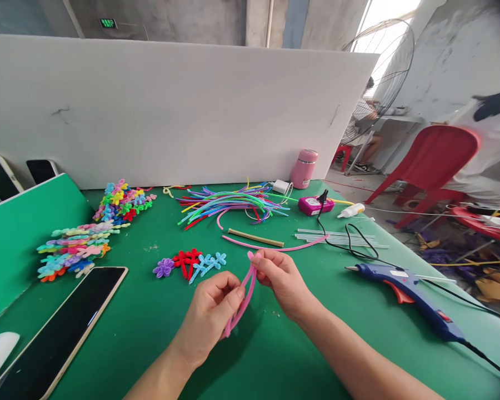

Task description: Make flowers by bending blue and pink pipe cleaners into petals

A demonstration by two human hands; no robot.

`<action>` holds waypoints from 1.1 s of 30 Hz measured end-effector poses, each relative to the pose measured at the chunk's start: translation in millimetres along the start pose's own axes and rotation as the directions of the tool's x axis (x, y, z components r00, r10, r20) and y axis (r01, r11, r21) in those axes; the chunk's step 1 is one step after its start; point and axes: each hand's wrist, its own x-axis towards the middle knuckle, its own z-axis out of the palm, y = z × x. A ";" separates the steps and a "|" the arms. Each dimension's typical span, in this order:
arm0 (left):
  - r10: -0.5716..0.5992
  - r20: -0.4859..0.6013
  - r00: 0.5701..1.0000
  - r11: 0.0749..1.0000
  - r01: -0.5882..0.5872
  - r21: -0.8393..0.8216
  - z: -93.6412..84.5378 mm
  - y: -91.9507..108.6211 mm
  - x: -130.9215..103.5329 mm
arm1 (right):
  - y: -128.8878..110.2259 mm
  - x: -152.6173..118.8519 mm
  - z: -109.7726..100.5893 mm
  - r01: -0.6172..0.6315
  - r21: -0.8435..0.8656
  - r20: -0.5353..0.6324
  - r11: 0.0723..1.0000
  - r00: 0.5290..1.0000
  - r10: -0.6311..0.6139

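A pink pipe cleaner [247, 300], bent into a long narrow loop, is held between both hands above the green table. My left hand [218, 311] pinches its middle part. The fingers of my right hand [276, 273] grip its upper end, where small pink bends stick out. Just beyond the hands, a loose pink pipe cleaner [291, 249] lies in a curve beside a tan stick [256, 238]. To the left lie a purple flower [164, 268], red flower pieces [187, 259] and light blue flower pieces [208, 263].
Colored pipe cleaners [233, 203] lie at the back; flower heaps [77, 247] and a phone [62, 333] are left. On the right are glue sticks [337, 238], a blue glue gun [416, 294] with its cable, and a pink bottle [304, 168]. People sit beyond the table.
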 end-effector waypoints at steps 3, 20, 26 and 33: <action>-0.019 -0.040 0.999 0.992 0.014 -0.124 -3.6 -2.8 4.1 | 4.0 0.9 -0.8 -0.018 0.037 -0.010 0.999 1.000 0.019; -0.081 -0.235 0.969 0.984 0.041 -0.171 -27.6 -3.2 20.1 | 20.3 11.8 -9.3 0.027 -0.050 -0.130 0.998 0.991 -0.033; -0.085 -0.365 0.927 0.960 -0.022 -0.280 -26.8 -6.7 23.1 | 25.2 9.8 -8.1 0.016 -0.088 -0.111 0.996 0.994 -0.026; -0.056 -0.357 0.932 0.959 -0.050 -0.281 -29.1 -3.9 22.9 | 24.8 11.5 -8.0 0.011 -0.107 -0.101 0.994 0.995 -0.022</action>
